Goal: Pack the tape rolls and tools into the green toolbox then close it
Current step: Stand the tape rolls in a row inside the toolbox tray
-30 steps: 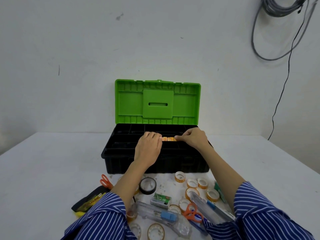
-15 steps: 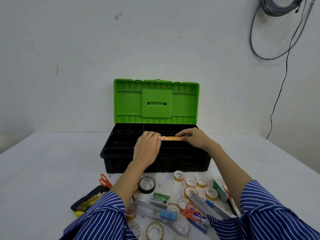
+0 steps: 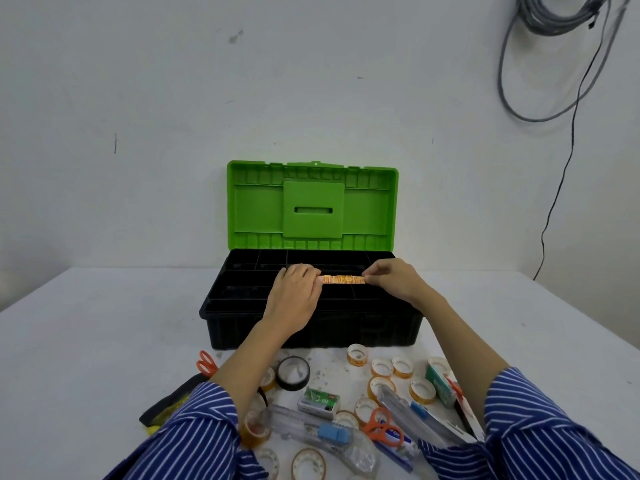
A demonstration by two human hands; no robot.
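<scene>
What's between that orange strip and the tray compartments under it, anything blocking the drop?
Nothing visible. The orange strip is held at its ends by the left hand and right hand, over the toolbox tray. The dark compartments below look empty, though their depths are hard to read. The lid stands open behind.

Toolbox lid (image 3: 367, 209) reads to me as bright green moulded plastic, smooth with a slight sheen; the tray (image 3: 242, 289) below is black plastic, duller, ribbed. The strip (image 3: 343, 279) held over it looks like printed orange paper, matt, and I can't tell more. On the white table (image 3: 86, 341), matt and scuffed, I note clear glossy tape rolls (image 3: 422, 389), one black roll (image 3: 293, 373) with a satin look, orange plastic scissor handles (image 3: 384, 427), clear plastic packaging (image 3: 322, 434), a glossy green carton (image 3: 318, 402), and striped cloth sleeves (image 3: 194, 434).
</scene>
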